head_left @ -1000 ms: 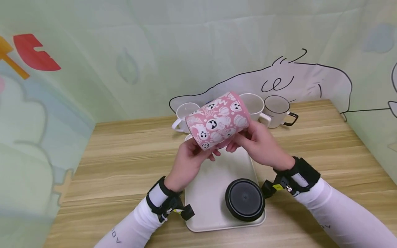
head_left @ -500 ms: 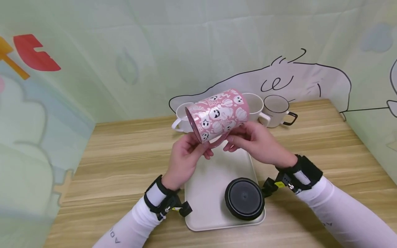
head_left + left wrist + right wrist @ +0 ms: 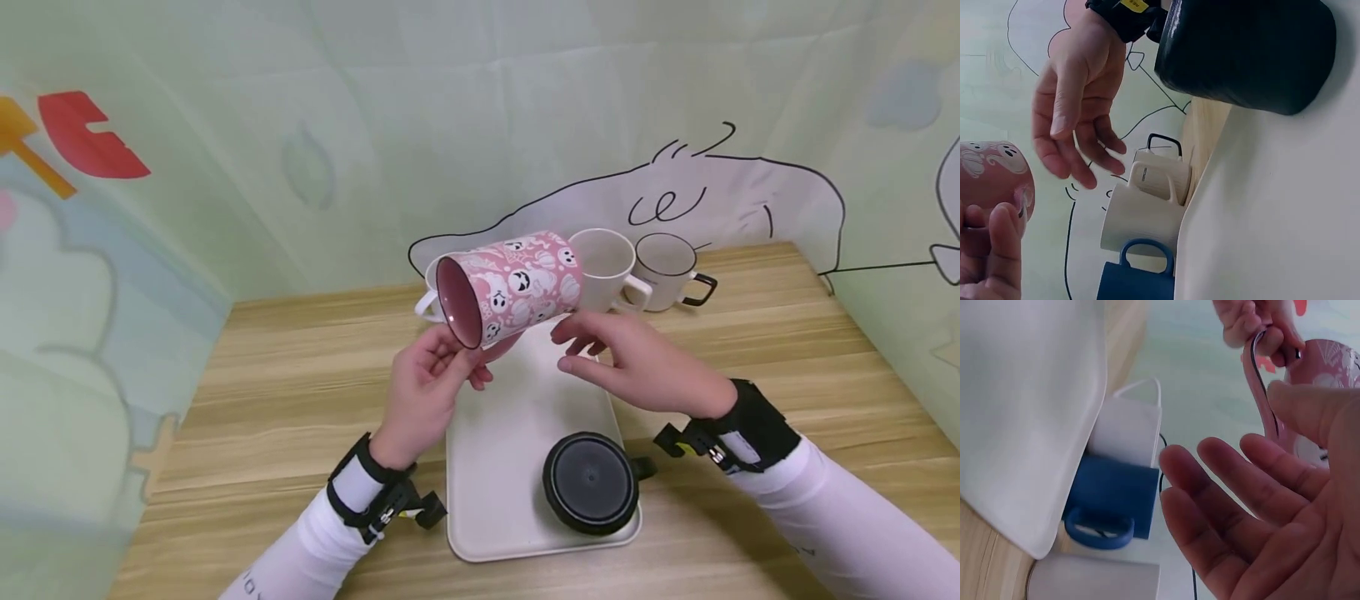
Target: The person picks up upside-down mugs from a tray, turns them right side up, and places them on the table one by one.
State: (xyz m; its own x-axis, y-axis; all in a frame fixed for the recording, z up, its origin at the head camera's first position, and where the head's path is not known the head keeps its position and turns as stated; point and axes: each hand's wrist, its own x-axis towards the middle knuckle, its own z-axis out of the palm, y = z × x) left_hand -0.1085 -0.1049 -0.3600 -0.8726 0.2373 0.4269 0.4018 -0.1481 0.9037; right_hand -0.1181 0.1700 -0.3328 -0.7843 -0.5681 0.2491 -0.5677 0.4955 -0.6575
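A pink mug (image 3: 525, 283) with white ghosts and pumpkins is held in the air, lying on its side with its dark-rimmed mouth facing left. My left hand (image 3: 422, 392) pinches it low at the mouth; the right wrist view shows those fingers by the upper end of the mug's handle (image 3: 1260, 387). Just right of the mug's base, my right hand (image 3: 645, 362) is apart from it, fingers spread and loosely bent, holding nothing. Below both hands a black mug (image 3: 591, 483) stands upside down on a pale tray (image 3: 495, 467), its handle to the right.
Along the back wall stand a white mug (image 3: 431, 304) partly hidden by the pink one, a larger white mug (image 3: 603, 275), and a pale mug with a black handle (image 3: 663, 271). Both wrist views show a blue mug (image 3: 1110, 494) beyond the tray.
My right hand has let go of the pink mug and drawn back right. The mug has shifted slightly left in my left hand, and its mouth has turned more into view.
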